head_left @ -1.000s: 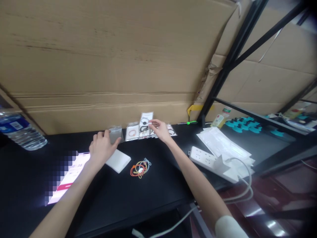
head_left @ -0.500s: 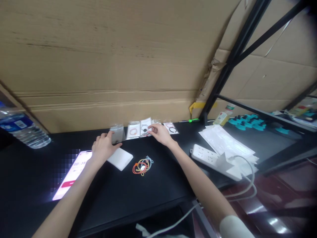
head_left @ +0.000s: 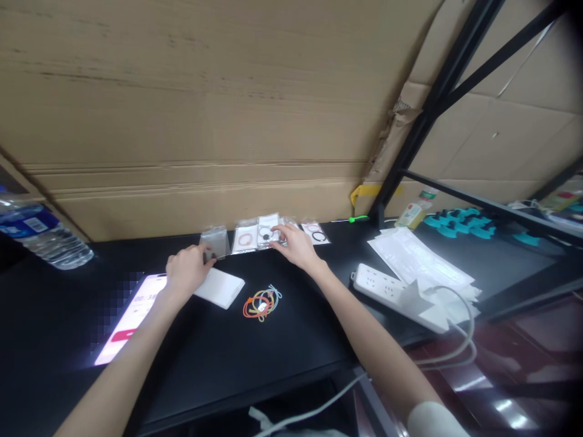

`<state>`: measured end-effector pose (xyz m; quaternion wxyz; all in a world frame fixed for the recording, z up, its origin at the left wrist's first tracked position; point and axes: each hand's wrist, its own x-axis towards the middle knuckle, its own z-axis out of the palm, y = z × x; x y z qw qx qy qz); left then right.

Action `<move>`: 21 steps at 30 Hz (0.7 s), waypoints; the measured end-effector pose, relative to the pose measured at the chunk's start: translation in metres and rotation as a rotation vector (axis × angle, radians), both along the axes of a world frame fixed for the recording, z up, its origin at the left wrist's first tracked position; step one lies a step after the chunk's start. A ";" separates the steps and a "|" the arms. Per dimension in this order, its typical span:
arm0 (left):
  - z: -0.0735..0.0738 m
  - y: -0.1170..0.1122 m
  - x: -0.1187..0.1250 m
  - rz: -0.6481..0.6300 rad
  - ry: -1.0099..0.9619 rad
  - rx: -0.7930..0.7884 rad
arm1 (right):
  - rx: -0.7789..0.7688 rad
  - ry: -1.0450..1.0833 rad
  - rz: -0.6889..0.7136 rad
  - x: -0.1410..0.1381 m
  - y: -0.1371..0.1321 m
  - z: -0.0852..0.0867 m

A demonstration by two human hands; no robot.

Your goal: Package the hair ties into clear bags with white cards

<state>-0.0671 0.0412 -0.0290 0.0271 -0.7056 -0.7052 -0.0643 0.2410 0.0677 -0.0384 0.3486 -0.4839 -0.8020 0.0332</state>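
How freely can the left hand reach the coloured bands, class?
Probably yes, freely: the bands lie in the open on the table, just right of the left hand, with only a flat white card between them.

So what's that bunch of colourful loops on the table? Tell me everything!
The loops are a small bunch of thin, stretchy-looking rings, orange, yellow and pale blue, with a small white bit in the middle. They lie flat and tangled on the black table, right of the white pad. Nothing else touches them.
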 end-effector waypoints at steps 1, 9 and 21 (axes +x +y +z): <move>0.001 0.000 0.001 -0.004 0.006 -0.001 | 0.010 0.000 -0.003 0.000 -0.001 0.001; 0.012 -0.010 0.007 0.047 -0.040 0.113 | 0.057 -0.009 0.016 -0.014 -0.018 0.012; 0.012 -0.006 0.005 -0.007 -0.347 0.623 | -0.177 -0.255 0.094 -0.090 -0.073 -0.011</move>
